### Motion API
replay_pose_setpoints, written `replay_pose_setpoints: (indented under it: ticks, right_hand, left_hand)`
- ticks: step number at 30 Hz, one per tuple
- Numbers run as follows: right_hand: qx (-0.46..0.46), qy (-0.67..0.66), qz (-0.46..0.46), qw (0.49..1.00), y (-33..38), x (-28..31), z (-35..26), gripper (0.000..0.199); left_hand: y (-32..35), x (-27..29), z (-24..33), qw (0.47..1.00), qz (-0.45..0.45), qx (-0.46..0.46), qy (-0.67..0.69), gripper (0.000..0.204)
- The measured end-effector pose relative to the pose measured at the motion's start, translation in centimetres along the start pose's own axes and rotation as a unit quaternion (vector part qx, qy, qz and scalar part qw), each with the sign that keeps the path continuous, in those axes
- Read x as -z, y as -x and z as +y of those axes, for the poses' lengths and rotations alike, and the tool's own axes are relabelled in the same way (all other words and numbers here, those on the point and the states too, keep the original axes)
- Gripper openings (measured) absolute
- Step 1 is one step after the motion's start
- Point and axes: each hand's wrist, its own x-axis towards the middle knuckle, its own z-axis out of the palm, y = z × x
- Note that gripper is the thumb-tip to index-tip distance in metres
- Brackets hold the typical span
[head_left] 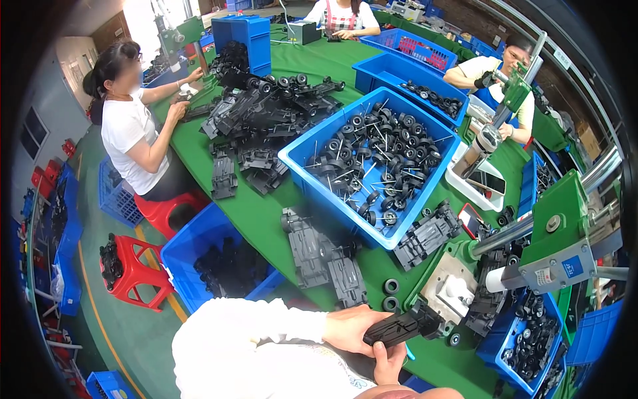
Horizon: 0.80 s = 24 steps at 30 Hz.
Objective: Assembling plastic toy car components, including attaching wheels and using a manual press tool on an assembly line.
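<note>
Low in the frame, both hands, left hand [351, 329] and right hand [389, 359], close around a black chassis [402, 326] beside the white jig [452, 292]; tilted, it could slip onto loose wheels [391, 287].

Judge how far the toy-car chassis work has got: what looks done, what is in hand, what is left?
Done: chassis with wheels fitted are piled far across the green table. In hand: both hands, left hand and right hand, grip one black chassis near the white press fixture. Left: bare chassis plates and a blue bin of wheel-and-axle sets wait.
</note>
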Motion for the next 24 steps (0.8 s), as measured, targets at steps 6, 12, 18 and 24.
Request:
replay_pose_setpoints:
  ticks: [6,12,18,24]
  right_hand:
    - [0.007,0.005,-0.007,1.0,-0.2,0.1,0.1,0.048]
    - [0.008,0.005,-0.007,1.0,-0.3,0.0,0.0,0.048]
    - [0.009,0.027,-0.031,0.999,-0.3,0.7,0.9,0.055]
    - [0.013,0.021,0.02,0.999,0.1,1.6,2.9,0.057]
  left_hand:
    - [0.0,0.1,0.1,1.0,-0.001,-0.003,0.003,0.054]
    - [-0.2,0.1,0.0,1.0,-0.003,0.009,-0.011,0.053]
    - [-0.2,0.3,0.2,1.0,0.0,0.011,-0.01,0.052]
    - [-0.2,0.0,0.3,1.0,-0.001,0.017,-0.01,0.051]
